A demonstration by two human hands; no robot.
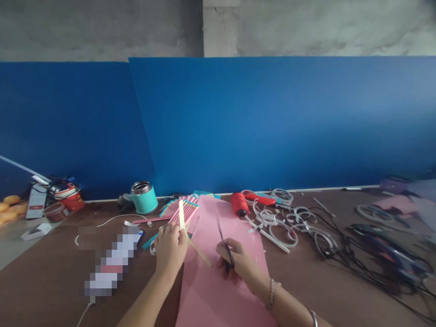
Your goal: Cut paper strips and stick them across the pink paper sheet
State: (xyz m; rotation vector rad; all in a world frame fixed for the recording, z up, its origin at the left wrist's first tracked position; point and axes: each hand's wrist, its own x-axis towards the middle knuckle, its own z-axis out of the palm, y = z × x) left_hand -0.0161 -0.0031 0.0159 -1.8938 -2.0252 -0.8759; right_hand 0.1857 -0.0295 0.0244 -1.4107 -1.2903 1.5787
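Standing here and following the head view, I am taking the middle of the pink sheet [221,295] as my clock centre, with twelve o'clock pointing to the blue partition [272,122]. The sheet is lying flat on the brown table [51,281].

Toward ten o'clock, the left hand [172,247] is pinching a cream strip [181,213] between thumb and fingers. A pale length is also showing on the sheet side of this hand; whether it is belonging to the same strip, I cannot tell. Just beside the centre, toward two o'clock, the right hand [240,263] is curling its fingers around the handles of the scissors [231,258]. The blades are pointing toward eleven, apart from the strip.

In my judgement, much folding is looking done already: a pleated paper bundle [185,211] is lying at eleven o'clock. How much is remaining, the picture is not showing.

A red spool [238,204] at one o'clock and white loops [282,234] at two are crowding the sheet's right side; dark cables [357,254] are trailing at three. A turquoise cup [144,200] is standing at ten, and a phone [140,238] is lying toward nine, leaving the middle unblocked.
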